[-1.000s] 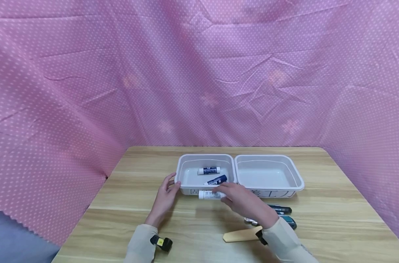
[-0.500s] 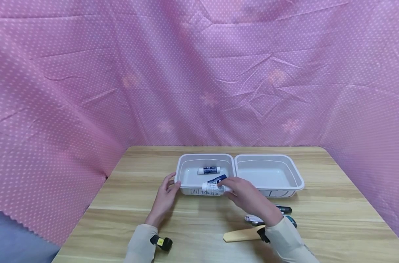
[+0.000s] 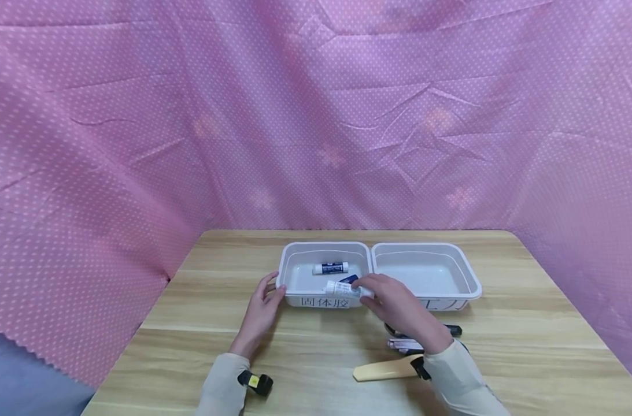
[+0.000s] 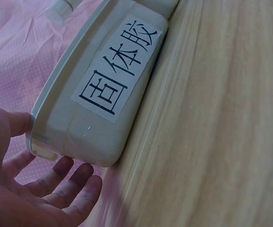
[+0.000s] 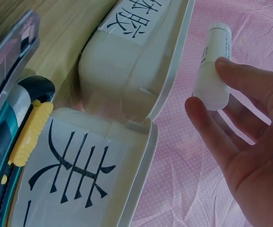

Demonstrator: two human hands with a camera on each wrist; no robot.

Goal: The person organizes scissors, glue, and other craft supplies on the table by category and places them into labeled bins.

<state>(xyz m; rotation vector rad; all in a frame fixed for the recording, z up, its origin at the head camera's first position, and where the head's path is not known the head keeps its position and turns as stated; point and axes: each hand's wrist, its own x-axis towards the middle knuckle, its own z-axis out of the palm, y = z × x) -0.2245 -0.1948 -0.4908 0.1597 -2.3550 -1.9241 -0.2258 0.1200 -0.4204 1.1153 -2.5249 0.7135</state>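
Pinched near one end by the right hand [image 3: 399, 307], the white glue stick [image 3: 342, 288] hangs over the near side of the left tray [image 3: 292, 301]; it looks light, stiff and slightly slippery, so mid-barrel seems the surest hold. The left hand [image 3: 261, 312] grips that smooth, round-cornered plastic tray on the wood-grained counter [image 3: 529, 329].

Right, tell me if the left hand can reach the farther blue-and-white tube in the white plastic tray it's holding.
Likely yes: the left hand must release the tray's rim, but the top is open and nothing covers the tube.
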